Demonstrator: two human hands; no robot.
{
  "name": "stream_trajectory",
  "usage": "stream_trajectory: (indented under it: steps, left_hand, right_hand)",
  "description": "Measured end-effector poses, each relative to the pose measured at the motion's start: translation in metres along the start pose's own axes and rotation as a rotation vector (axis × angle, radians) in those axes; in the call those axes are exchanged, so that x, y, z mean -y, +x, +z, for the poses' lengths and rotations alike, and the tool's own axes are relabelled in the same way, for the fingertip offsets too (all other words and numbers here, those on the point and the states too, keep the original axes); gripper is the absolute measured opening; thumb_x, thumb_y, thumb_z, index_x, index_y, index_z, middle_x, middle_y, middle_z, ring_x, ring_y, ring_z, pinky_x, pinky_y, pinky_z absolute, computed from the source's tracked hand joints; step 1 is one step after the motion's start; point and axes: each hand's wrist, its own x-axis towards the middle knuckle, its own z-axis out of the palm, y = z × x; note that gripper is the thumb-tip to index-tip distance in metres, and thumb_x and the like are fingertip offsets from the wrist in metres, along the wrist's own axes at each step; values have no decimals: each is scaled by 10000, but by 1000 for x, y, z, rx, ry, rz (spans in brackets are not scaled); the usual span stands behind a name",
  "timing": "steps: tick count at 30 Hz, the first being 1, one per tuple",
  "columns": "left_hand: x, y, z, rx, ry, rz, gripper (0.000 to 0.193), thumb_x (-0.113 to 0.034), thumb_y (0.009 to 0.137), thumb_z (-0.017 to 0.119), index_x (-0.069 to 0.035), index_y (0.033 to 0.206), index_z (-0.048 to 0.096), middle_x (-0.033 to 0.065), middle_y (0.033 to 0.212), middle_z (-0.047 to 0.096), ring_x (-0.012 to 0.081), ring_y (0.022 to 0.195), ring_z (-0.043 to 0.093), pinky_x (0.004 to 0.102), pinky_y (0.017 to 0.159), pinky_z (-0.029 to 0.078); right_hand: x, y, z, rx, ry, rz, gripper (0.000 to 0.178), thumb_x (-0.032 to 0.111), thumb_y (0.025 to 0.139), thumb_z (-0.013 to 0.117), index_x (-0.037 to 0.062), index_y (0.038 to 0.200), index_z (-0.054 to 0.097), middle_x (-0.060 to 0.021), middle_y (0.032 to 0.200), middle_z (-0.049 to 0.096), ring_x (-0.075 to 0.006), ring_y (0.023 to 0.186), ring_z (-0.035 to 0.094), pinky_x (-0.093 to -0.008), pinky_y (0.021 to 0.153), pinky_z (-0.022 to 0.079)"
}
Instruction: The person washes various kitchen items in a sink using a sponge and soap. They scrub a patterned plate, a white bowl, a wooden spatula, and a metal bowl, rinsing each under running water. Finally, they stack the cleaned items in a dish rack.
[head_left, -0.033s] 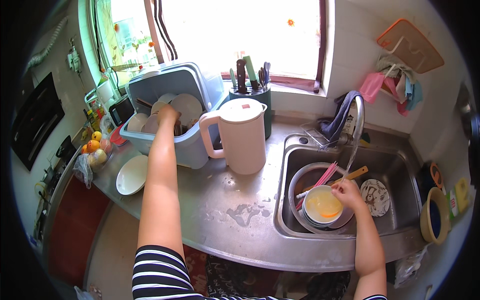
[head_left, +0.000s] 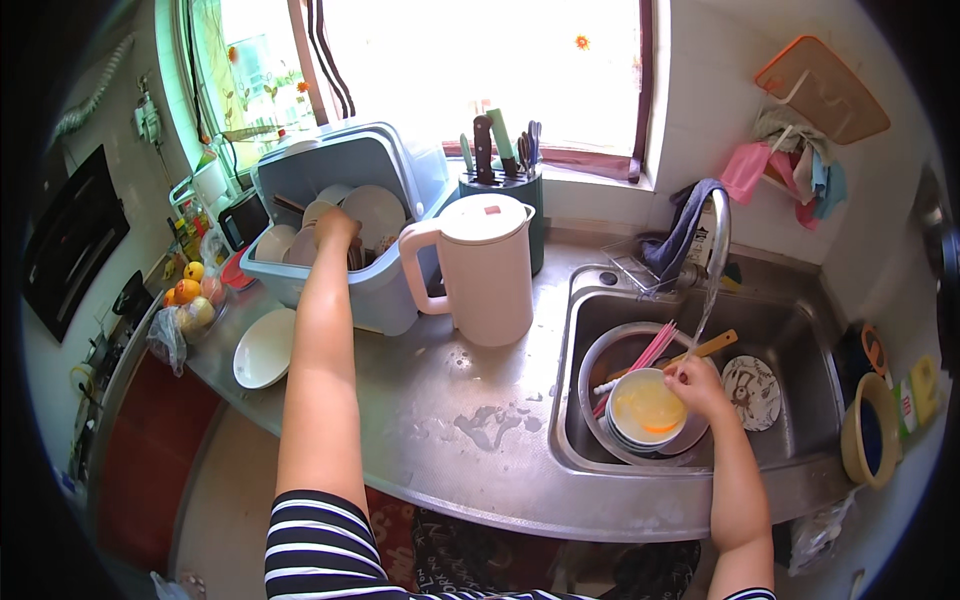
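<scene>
My left hand (head_left: 337, 230) reaches into a blue lidded dish box (head_left: 385, 305) on the counter, its fingers curled down among white dishes (head_left: 375, 218). What they close on is hidden. Over the sink (head_left: 800, 440), my right hand (head_left: 697, 385) grips the rim of a white bowl (head_left: 645, 405) holding yellowish liquid and an orange piece. That bowl tops a stack inside a metal basin (head_left: 590, 372). Pink chopsticks (head_left: 655, 345) and a wooden-handled utensil (head_left: 718, 343) lean in the basin. Water runs from the faucet (head_left: 720, 235) beside my right hand.
A pink pitcher (head_left: 487, 280) stands between box and sink, before a knife block (head_left: 537, 220). Left of my forearm lies a white bowl (head_left: 265, 350), near bagged fruit (head_left: 190, 300). A patterned plate (head_left: 750, 393) rests in the sink; a yellow bowl (head_left: 855, 440) is at right.
</scene>
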Motion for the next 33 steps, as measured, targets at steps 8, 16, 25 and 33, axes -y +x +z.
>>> stream_trajectory:
  steps: [8, 16, 25, 33]
  left_hand:
    - [51, 38, -10, -380, -572, 27, 401, -379, 771, 674, -9, 616, 680, 107, 623, 685, 230, 620, 675, 357, 657, 516]
    - [13, 0, -91, -656, -1216, 88, 287, -268, 894, 629, -41, 719, 611, -10, 599, 546, 86, 513, 472, 268, 507, 374]
    - [-72, -268, -211, -192, -788, 703, 233, -227, 941, 588, -51, 789, 570, -63, 665, 470, 15, 595, 393, 213, 536, 330]
    - [-165, -405, -94, 371, -357, 1257, 226, -187, 845, 664, -30, 763, 523, 132, 641, 506, 284, 561, 505, 378, 526, 422]
  right_hand:
    - [6, 3, -1, 78, 35, 60, 241, 198, 782, 706, 26, 949, 722, -137, 868, 629, -256, 793, 640, -364, 740, 515]
    - [-16, 4, 5, -1, 27, -10, 215, 198, 786, 702, 38, 928, 723, -130, 839, 623, -271, 791, 627, -380, 735, 507]
    - [-14, 14, 7, -259, 124, -29, 191, 195, 819, 641, 7, 788, 654, -177, 779, 658, -333, 731, 642, -429, 668, 496]
    - [-16, 19, -11, 101, 1086, 349, 573, 592, 966, 425, 61, 1042, 625, -56, 821, 689, -189, 625, 655, -259, 486, 465]
